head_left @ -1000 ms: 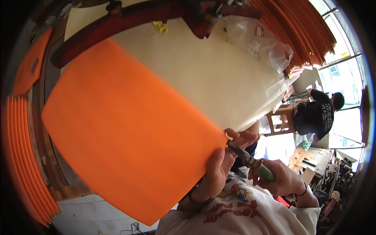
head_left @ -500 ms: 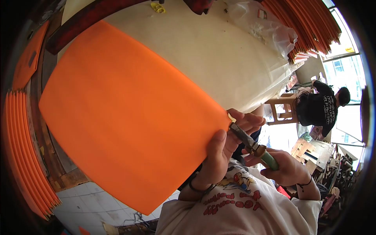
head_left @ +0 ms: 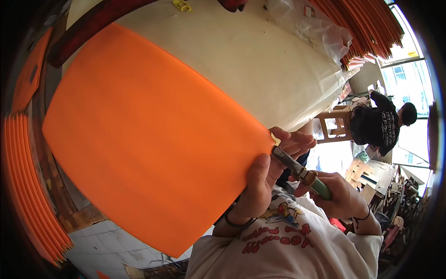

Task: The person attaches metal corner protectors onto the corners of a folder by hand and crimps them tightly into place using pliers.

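A large orange board [head_left: 153, 139] lies tilted across the left and middle of the view. My left hand [head_left: 262, 181] grips its right corner, thumb on top and other fingers behind. A small gold-coloured metal piece [head_left: 275, 139] sits at that corner. My right hand [head_left: 341, 195] is closed around the green handle [head_left: 321, 188] of a metal tool [head_left: 292, 162]. The tool's narrow end touches or nearly touches the corner beside my left fingers.
Behind the board is a pale, plastic-covered surface [head_left: 241, 69] with a yellow object [head_left: 182, 5]. A dark red bar [head_left: 88, 28] crosses the top left. Orange stacks stand at left [head_left: 30, 186] and top right [head_left: 357, 28]. A person in black [head_left: 378, 123] is at right, near a stool [head_left: 335, 124].
The board, both hands and the tool appear higher in view than a second ago, and the red bar has shifted up. Both grips remain; little differs from half a second ago.
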A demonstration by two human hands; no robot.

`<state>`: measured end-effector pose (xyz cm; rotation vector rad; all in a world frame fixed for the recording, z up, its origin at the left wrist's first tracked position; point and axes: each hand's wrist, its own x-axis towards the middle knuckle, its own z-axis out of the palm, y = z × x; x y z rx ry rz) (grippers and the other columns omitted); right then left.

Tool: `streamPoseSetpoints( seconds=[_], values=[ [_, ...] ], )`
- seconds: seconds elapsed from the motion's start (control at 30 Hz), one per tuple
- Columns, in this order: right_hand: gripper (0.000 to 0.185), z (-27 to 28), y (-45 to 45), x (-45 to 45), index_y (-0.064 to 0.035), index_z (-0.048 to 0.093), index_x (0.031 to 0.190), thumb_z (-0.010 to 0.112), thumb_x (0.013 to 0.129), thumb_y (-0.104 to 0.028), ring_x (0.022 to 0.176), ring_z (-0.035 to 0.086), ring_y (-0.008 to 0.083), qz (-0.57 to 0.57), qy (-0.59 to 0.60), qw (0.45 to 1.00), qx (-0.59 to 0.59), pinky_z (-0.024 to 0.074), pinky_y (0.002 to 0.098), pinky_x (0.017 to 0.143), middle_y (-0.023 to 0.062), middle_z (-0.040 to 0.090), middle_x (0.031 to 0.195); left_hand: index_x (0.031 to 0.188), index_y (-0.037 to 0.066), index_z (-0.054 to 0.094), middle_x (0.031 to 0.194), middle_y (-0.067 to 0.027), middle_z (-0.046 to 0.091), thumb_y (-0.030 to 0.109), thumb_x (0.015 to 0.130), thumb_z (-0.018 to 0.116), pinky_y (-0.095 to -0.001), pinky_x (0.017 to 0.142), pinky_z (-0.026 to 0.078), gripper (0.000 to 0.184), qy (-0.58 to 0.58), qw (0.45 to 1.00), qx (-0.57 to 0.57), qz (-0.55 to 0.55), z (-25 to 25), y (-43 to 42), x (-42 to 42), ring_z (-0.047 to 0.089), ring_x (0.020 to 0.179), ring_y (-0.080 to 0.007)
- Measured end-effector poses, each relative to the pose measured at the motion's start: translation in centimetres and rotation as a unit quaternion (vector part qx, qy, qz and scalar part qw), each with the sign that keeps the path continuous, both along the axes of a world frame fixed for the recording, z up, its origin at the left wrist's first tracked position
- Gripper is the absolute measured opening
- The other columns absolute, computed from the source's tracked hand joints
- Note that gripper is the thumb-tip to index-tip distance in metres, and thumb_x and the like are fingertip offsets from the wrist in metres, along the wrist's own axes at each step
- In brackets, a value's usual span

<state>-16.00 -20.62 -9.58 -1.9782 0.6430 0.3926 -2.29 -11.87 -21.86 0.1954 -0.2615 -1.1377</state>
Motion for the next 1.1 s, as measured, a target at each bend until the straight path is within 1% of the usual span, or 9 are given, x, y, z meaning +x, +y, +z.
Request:
streamPoseSetpoints(
  seconds=[0.07,0.37,0.47,0.57,0.63,0.7,0.77,0.8,1.1],
  values=[
    [0.041,-0.2,0.2,0.1,0.001,0.063,0.104,0.05,0.068,0.014,0.094,0.07,0.0327,0.014,-0.021,0.999,-0.029,0.0566,0.038,0.083,0.0154,0.069,0.102,0.13,0.007,0.04,0.127,-0.028,0.055,0.042,0.101,0.036,-0.0584,0.113,0.033,0.046,-0.005,1.0,0.001,-0.003,0.0,0.0,0.1,0.051,0.127,-0.0449],
    [0.048,0.3,0.3,0.5,0.0022,0.062,0.109,0.047,0.066,0.016,0.088,0.071,0.0294,-0.039,0.027,0.998,0.05,0.0562,0.036,0.078,0.0145,0.07,0.099,0.131,0.007,0.039,0.13,-0.0276,0.054,0.042,0.102,0.035,-0.0568,0.114,0.033,0.045,-0.001,1.0,0.013,-0.022,0.1,0.5,0.3,0.051,0.128,-0.0448],
    [0.044,-0.7,0.0,-0.1,0.0013,0.06,0.111,0.052,0.07,0.015,0.084,0.07,0.0288,-0.001,-0.037,0.999,0.018,0.0551,0.0354,0.074,0.0142,0.069,0.096,0.131,0.007,0.039,0.131,-0.0275,0.054,0.041,0.102,0.034,-0.0563,0.114,0.033,0.045,0.004,1.0,0.016,-0.023,0.0,0.6,0.2,0.051,0.128,-0.044],
    [0.035,-0.6,0.6,-0.4,0.0007,0.059,0.111,0.059,0.077,0.01,0.081,0.069,0.029,-0.054,-0.001,0.998,-0.013,0.053,0.0355,0.069,0.0128,0.068,0.093,0.131,0.007,0.039,0.131,-0.0274,0.054,0.04,0.102,0.034,-0.0559,0.114,0.033,0.044,-0.008,1.0,0.008,-0.014,-0.1,0.4,0.2,0.051,0.128,-0.0433],
    [0.032,-1.2,1.3,-0.9,0.0005,0.058,0.11,0.063,0.08,0.006,0.077,0.068,0.0296,-0.101,-0.037,0.993,-0.05,0.0516,0.036,0.065,0.012,0.067,0.087,0.131,0.007,0.039,0.13,-0.0273,0.054,0.04,0.102,0.033,-0.0555,0.114,0.033,0.044,-0.01,1.0,0.005,-0.009,-0.1,0.4,0.1,0.051,0.128,-0.0428],
    [0.029,-1.1,1.4,-0.6,0.0005,0.057,0.109,0.065,0.081,0.004,0.072,0.067,0.0302,-0.096,-0.029,0.993,-0.064,0.0503,0.0364,0.062,0.0116,0.065,0.082,0.13,0.007,0.039,0.13,-0.0271,0.054,0.04,0.102,0.033,-0.0552,0.114,0.033,0.044,-0.007,1.0,0.006,-0.008,-0.2,0.4,0.0,0.052,0.128,-0.0424],
    [0.028,-0.1,0.9,0.2,0.0004,0.057,0.109,0.065,0.082,0.003,0.067,0.066,0.0308,-0.042,0.025,0.997,-0.054,0.0491,0.0366,0.059,0.0116,0.064,0.076,0.13,0.007,0.039,0.13,-0.0269,0.055,0.04,0.102,0.032,-0.0549,0.114,0.033,0.044,-0.011,1.0,0.008,-0.009,0.0,0.4,0.1,0.052,0.128,-0.0419],
    [0.027,-0.7,0.9,-0.1,-0.0002,0.057,0.108,0.066,0.082,0.001,0.061,0.064,0.0311,-0.044,0.012,0.997,-0.06,0.0473,0.0369,0.056,0.0117,0.062,0.07,0.13,0.007,0.039,0.13,-0.0268,0.055,0.04,0.102,0.031,-0.0549,0.114,0.033,0.044,-0.013,1.0,0.01,-0.009,0.1,0.4,0.1,0.052,0.128,-0.0418],
    [0.019,-1.0,0.9,0.5,-0.0035,0.056,0.099,0.065,0.083,-0.001,0.058,0.062,0.0306,-0.066,0.036,0.996,-0.05,0.045,0.0377,0.054,0.0116,0.06,0.067,0.129,0.007,0.04,0.127,-0.0271,0.056,0.039,0.101,0.032,-0.0547,0.113,0.035,0.043,0.003,1.0,0.003,0.01,0.2,0.1,-0.1,0.053,0.126,-0.0413]
  ],
)
